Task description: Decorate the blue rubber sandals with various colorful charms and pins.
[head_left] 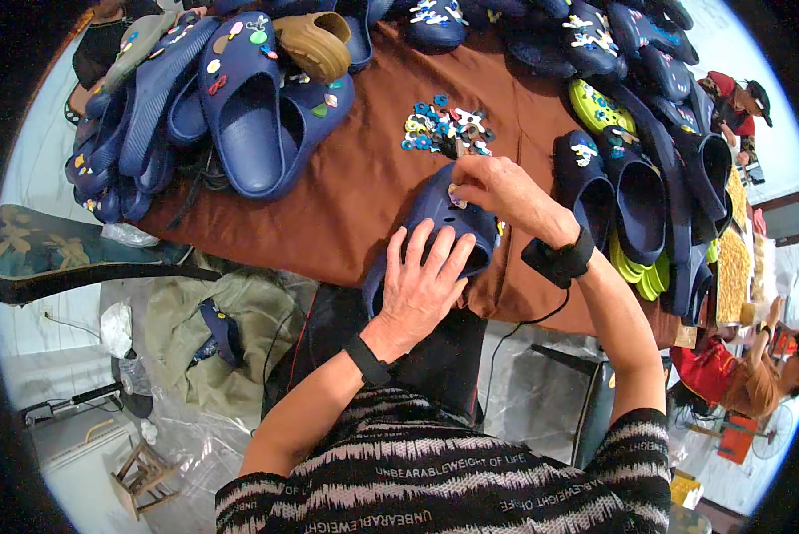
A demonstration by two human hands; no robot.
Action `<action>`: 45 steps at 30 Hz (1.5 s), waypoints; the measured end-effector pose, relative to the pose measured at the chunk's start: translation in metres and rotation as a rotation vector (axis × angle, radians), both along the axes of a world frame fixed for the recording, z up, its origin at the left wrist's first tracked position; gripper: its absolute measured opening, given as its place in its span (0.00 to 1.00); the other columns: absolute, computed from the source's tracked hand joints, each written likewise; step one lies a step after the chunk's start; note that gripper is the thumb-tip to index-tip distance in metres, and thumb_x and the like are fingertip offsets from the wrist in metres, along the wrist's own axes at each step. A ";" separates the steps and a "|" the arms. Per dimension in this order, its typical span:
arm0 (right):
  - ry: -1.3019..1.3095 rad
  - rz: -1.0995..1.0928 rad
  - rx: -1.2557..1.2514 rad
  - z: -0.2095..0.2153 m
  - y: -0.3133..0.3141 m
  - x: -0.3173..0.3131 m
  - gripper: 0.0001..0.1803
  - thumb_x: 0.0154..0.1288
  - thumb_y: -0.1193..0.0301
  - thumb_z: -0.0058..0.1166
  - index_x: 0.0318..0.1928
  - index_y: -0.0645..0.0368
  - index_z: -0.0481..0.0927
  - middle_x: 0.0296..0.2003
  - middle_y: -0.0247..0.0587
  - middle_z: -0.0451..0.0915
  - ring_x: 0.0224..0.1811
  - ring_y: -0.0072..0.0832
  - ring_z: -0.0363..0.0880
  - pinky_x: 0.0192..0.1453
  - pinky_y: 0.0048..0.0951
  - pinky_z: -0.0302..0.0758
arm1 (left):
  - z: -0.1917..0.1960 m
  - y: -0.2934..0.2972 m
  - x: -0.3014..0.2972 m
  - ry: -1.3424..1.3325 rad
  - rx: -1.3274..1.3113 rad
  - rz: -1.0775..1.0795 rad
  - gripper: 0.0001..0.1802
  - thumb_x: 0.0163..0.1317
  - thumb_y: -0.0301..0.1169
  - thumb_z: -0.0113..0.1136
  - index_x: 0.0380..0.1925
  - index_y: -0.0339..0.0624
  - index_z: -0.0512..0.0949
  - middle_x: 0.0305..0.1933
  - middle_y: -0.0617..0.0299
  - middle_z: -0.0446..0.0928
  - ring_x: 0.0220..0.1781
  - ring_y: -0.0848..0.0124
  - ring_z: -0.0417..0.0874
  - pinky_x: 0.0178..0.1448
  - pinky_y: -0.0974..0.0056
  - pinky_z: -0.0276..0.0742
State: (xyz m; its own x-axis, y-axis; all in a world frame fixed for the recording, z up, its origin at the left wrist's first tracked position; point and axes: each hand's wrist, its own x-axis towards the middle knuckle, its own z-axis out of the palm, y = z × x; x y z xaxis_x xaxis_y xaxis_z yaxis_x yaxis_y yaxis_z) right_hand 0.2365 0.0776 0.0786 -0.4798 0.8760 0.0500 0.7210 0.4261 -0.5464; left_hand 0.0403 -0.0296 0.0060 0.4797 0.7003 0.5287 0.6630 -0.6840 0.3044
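A dark blue clog [428, 200] lies near the front edge of the brown-covered table, toe pointing away from me. My left hand [420, 283] grips its near part, fingers spread across the top by the foot opening. At the holes in the toe, my right hand [506, 194] pinches a small light-coloured shoe charm [456, 198]. The fingers partly cover that charm, so its shape is unclear. Just beyond the toe is a loose heap of shoe charms [442, 123] in blue, white, black and red.
Decorated blue clogs [248, 147] are piled at the left with a brown clog [315, 44]. More clogs [640, 191], some lime green, crowd the right side. A bag of olive fabric [204, 325] lies below the table at left. Other people [738, 374] are at far right.
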 end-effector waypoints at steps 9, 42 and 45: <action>-0.324 0.093 -0.094 -0.010 0.056 -0.001 0.34 0.53 0.53 0.72 0.57 0.56 0.80 0.42 0.46 0.87 0.46 0.46 0.86 0.48 0.46 0.81 | -0.003 0.013 -0.007 -0.064 -0.061 0.006 0.40 0.53 0.39 0.73 0.67 0.43 0.70 0.66 0.53 0.70 0.69 0.50 0.67 0.72 0.44 0.64; -0.078 0.412 -0.297 -0.003 0.069 -0.018 0.14 0.58 0.65 0.65 0.41 0.60 0.86 0.31 0.43 0.86 0.37 0.36 0.86 0.44 0.39 0.78 | -0.004 0.015 -0.014 -0.306 -0.136 -0.005 0.33 0.61 0.33 0.67 0.67 0.44 0.69 0.68 0.48 0.66 0.71 0.46 0.65 0.74 0.42 0.61; -0.184 0.336 -0.253 -0.002 0.060 -0.022 0.12 0.60 0.66 0.63 0.41 0.59 0.86 0.31 0.44 0.86 0.37 0.39 0.86 0.43 0.40 0.79 | -0.003 0.019 -0.011 -0.259 -0.145 0.013 0.31 0.62 0.31 0.64 0.67 0.44 0.70 0.66 0.47 0.67 0.70 0.45 0.66 0.73 0.44 0.62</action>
